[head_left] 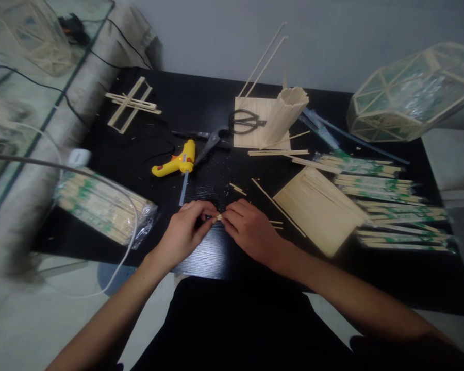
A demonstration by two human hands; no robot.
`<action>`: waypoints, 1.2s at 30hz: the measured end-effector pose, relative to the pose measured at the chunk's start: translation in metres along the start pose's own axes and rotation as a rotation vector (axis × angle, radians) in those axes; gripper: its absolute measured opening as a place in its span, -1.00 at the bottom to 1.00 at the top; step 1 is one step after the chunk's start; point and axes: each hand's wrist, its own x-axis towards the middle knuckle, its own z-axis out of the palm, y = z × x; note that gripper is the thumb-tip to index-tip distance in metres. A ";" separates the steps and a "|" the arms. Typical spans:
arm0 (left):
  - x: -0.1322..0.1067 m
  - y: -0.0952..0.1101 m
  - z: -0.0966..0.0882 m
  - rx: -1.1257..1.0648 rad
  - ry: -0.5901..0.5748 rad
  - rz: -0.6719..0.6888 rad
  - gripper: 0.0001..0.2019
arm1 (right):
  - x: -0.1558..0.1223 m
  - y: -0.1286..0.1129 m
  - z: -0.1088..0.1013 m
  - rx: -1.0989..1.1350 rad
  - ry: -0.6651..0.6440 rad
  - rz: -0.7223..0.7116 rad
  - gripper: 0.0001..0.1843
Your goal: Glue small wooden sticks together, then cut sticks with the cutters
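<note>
Close to the table's front edge, my left hand (188, 226) and my right hand (251, 226) meet fingertip to fingertip. Both are closed in a pinch on short pieces of wooden stick (219, 217); how many pieces there are is hidden by the fingers. Just beyond the hands lie several short cut sticks (237, 189) and a long thin stick (278, 207). A yellow hot glue gun (178, 158) rests behind my left hand, a glue stick (184, 188) poking from its rear. To the right of my right hand is a flat wooden stick panel (320, 206).
Pliers (212, 144) and scissors (247, 121) lie farther back. A round stick holder (286, 116) stands on a square base (243, 139). Packaged sticks flank both sides: a bundle (100, 203) at left, several packs (402, 211) at right. A white cable (133, 232) hangs at left.
</note>
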 end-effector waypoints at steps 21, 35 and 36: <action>0.000 -0.001 0.001 0.007 0.000 -0.003 -0.87 | 0.000 0.000 -0.001 0.025 -0.007 0.012 -0.72; 0.000 0.001 0.001 0.005 0.000 -0.018 -0.88 | -0.001 -0.002 -0.003 0.020 -0.008 0.008 -0.75; 0.000 0.001 0.001 0.007 -0.001 -0.019 -0.89 | -0.001 -0.002 -0.003 0.019 -0.008 0.007 -0.75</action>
